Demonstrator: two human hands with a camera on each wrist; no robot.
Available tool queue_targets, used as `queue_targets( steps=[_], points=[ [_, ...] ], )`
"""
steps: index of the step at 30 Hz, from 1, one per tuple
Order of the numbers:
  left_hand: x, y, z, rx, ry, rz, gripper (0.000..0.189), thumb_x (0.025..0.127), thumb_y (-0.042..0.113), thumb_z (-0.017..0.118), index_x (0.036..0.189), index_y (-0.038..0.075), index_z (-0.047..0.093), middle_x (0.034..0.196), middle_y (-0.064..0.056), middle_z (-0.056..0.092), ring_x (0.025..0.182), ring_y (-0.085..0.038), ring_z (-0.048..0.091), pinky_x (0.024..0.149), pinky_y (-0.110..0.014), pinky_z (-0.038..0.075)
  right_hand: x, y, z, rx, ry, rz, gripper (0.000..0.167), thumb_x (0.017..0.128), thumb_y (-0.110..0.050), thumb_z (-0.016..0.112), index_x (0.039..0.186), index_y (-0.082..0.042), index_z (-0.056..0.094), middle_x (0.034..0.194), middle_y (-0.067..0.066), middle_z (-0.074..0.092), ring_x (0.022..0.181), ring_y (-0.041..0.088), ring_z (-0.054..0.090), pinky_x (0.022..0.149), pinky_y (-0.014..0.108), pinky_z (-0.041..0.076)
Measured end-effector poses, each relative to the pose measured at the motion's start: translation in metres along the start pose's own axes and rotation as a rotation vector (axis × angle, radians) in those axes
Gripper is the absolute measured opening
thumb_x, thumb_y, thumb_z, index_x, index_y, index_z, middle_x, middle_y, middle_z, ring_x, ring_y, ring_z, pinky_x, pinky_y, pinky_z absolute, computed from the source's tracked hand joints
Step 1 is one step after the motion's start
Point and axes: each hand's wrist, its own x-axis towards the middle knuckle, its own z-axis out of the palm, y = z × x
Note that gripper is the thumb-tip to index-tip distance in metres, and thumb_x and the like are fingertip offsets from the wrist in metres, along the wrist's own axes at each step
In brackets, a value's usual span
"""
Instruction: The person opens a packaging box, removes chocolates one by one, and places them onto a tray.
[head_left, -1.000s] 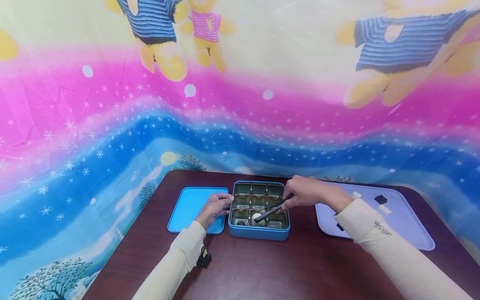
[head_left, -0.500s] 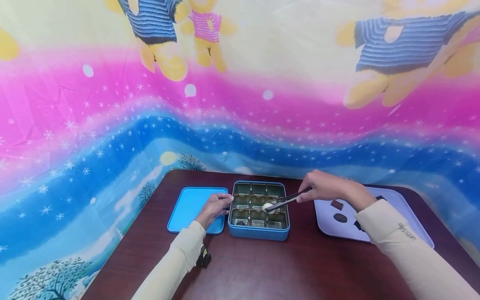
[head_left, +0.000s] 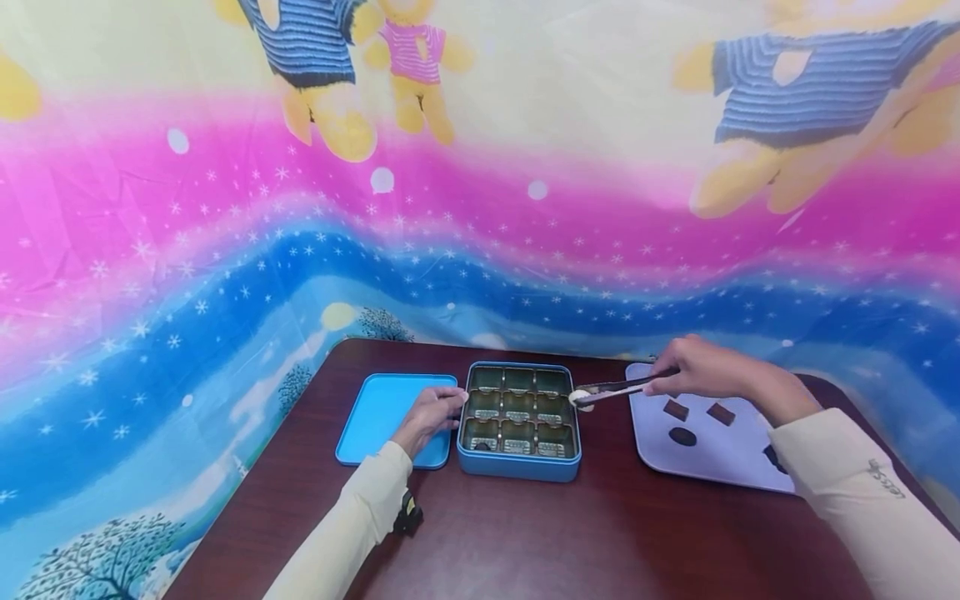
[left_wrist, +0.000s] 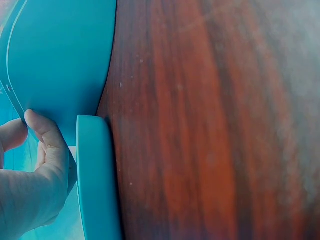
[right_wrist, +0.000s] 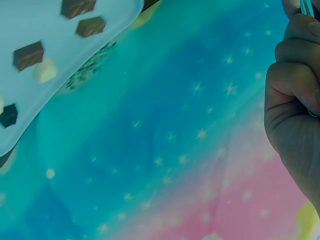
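My left hand (head_left: 429,419) pinches the left rim of a blue tin box (head_left: 517,468), as the left wrist view shows close up. Inside the box is a divided insert (head_left: 519,406) with several compartments; a dark piece (head_left: 482,446) lies in the front left one. My right hand (head_left: 705,369) grips dark tongs (head_left: 626,387), which point left. Between their tips is a small round white piece (head_left: 577,398), held just at the box's right edge. In the right wrist view the curled right fingers (right_wrist: 295,82) show at the right border, with only a bit of the tongs visible.
A light-blue lid (head_left: 375,417) lies left of the box. On the right, a pale lilac tray (head_left: 652,454) bears several chocolate-like pieces, among them a dark round one (head_left: 682,436) and a brown block (head_left: 721,413). A printed cloth (head_left: 480,250) hangs behind the table.
My right hand and the tongs have moved right, carrying the white piece up from the front middle compartment to beyond the box's right edge. My left hand has stayed on the rim.
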Motion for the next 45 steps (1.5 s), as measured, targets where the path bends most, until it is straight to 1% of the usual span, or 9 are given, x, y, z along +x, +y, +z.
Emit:
queue_targets(
  steps=[7, 11, 15, 23, 27, 32, 35, 40, 45],
  points=[
    [0.000, 0.003, 0.001, 0.007, 0.009, 0.002, 0.035, 0.100, 0.020, 0.063, 0.129, 0.000, 0.062, 0.120, -0.014, 0.064, 0.092, -0.018, 0.065, 0.072, -0.030, 0.057, -0.026, 0.028, -0.007, 0.026, 0.002, 0.107, 0.024, 0.092, -0.034, 0.071, 0.102, -0.013, 0.080, 0.065, -0.008, 0.062, 0.046, 0.003, 0.032, 0.058, 0.025, 0.044],
    [-0.001, 0.002, 0.001, -0.003, 0.003, 0.008, 0.035, 0.100, 0.019, 0.063, 0.128, -0.001, 0.061, 0.118, -0.014, 0.065, 0.091, -0.018, 0.064, 0.070, -0.029, 0.056, -0.040, 0.046, -0.008, 0.033, 0.014, 0.153, 0.030, 0.093, -0.034, 0.071, 0.106, -0.009, 0.079, 0.063, -0.006, 0.061, 0.044, 0.003, 0.029, 0.051, 0.025, 0.041],
    [0.000, 0.001, 0.001, -0.001, 0.001, 0.011, 0.034, 0.100, 0.019, 0.063, 0.127, -0.001, 0.062, 0.117, -0.014, 0.065, 0.089, -0.017, 0.064, 0.070, -0.028, 0.056, -0.055, 0.062, -0.008, 0.025, 0.036, 0.173, 0.030, 0.093, -0.033, 0.071, 0.105, -0.006, 0.079, 0.060, -0.006, 0.059, 0.045, 0.002, 0.027, 0.048, 0.025, 0.038],
    [0.002, 0.001, 0.001, 0.000, 0.005, 0.005, 0.035, 0.099, 0.021, 0.064, 0.127, 0.000, 0.062, 0.118, -0.014, 0.065, 0.090, -0.018, 0.065, 0.070, -0.029, 0.056, -0.082, 0.083, -0.007, -0.020, 0.088, 0.194, 0.024, 0.093, -0.030, 0.071, 0.100, -0.009, 0.080, 0.057, -0.012, 0.038, 0.049, 0.001, 0.026, 0.047, 0.022, 0.034],
    [0.001, 0.001, 0.002, -0.005, -0.007, 0.010, 0.035, 0.100, 0.020, 0.063, 0.127, -0.001, 0.061, 0.118, -0.015, 0.065, 0.089, -0.018, 0.064, 0.070, -0.029, 0.056, -0.096, 0.093, -0.005, -0.030, 0.088, 0.199, 0.024, 0.094, -0.027, 0.070, 0.102, -0.006, 0.079, 0.061, -0.013, 0.051, 0.050, 0.000, 0.026, 0.048, 0.022, 0.033],
    [0.001, 0.000, 0.002, -0.007, -0.006, 0.010, 0.035, 0.100, 0.020, 0.063, 0.127, -0.001, 0.061, 0.117, -0.014, 0.064, 0.088, -0.017, 0.064, 0.069, -0.029, 0.055, -0.112, 0.107, 0.000, -0.056, 0.141, 0.177, 0.019, 0.092, -0.020, 0.072, 0.099, -0.004, 0.080, 0.062, -0.012, 0.045, 0.053, -0.002, 0.027, 0.048, 0.022, 0.032],
    [0.003, 0.000, 0.002, -0.005, 0.001, 0.004, 0.035, 0.099, 0.021, 0.064, 0.127, 0.000, 0.062, 0.117, -0.014, 0.065, 0.090, -0.018, 0.064, 0.070, -0.029, 0.056, -0.119, 0.115, 0.003, -0.066, 0.159, 0.152, 0.011, 0.090, -0.016, 0.073, 0.092, -0.009, 0.080, 0.067, -0.015, 0.049, 0.058, -0.003, 0.034, 0.050, 0.023, 0.035],
    [0.004, -0.001, 0.000, -0.001, 0.005, -0.001, 0.034, 0.099, 0.021, 0.064, 0.126, 0.000, 0.063, 0.116, -0.014, 0.066, 0.090, -0.018, 0.065, 0.070, -0.029, 0.056, -0.127, 0.124, 0.008, -0.066, 0.131, 0.178, 0.010, 0.092, -0.017, 0.072, 0.088, -0.014, 0.081, 0.070, -0.018, 0.056, 0.064, -0.004, 0.042, 0.056, 0.023, 0.041],
    [0.004, -0.001, 0.000, -0.002, 0.008, 0.002, 0.034, 0.099, 0.021, 0.064, 0.126, 0.000, 0.063, 0.115, -0.014, 0.066, 0.091, -0.018, 0.065, 0.071, -0.029, 0.056, -0.133, 0.128, 0.010, -0.053, 0.110, 0.207, 0.013, 0.093, -0.018, 0.070, 0.090, -0.010, 0.081, 0.067, -0.018, 0.056, 0.062, -0.004, 0.042, 0.055, 0.023, 0.042]
  ],
)
